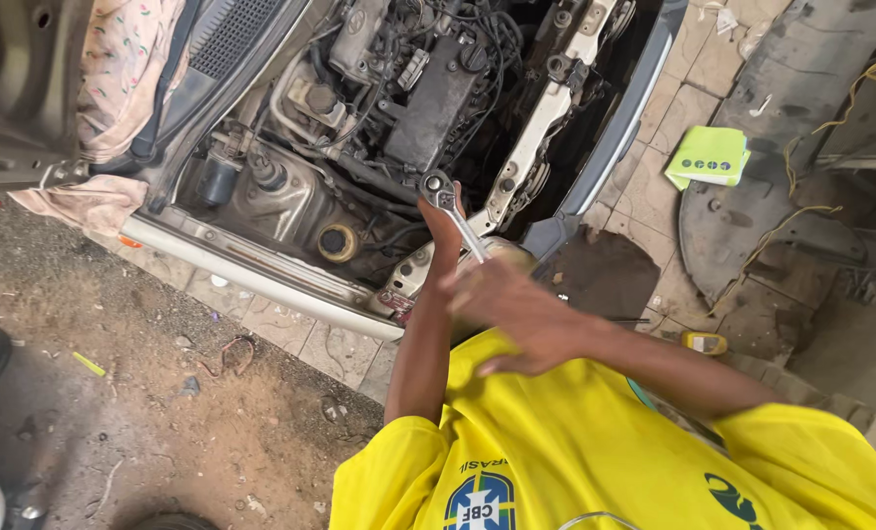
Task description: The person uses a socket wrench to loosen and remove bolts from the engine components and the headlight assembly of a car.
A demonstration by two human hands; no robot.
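Open engine bay (359,128) behind; blurred hands (487,285) together on ratchet wrench (452,211), grip unclear.

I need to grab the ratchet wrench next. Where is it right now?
In the head view, the ratchet wrench is at centre, held in the left hand before the open engine bay.

Single head-worn view, looking steeply down past the wearer's yellow shirt (595,461) at near bottom; open engine bay (389,128) lies far, dirt floor (143,412) left, tiled ground (683,108) right
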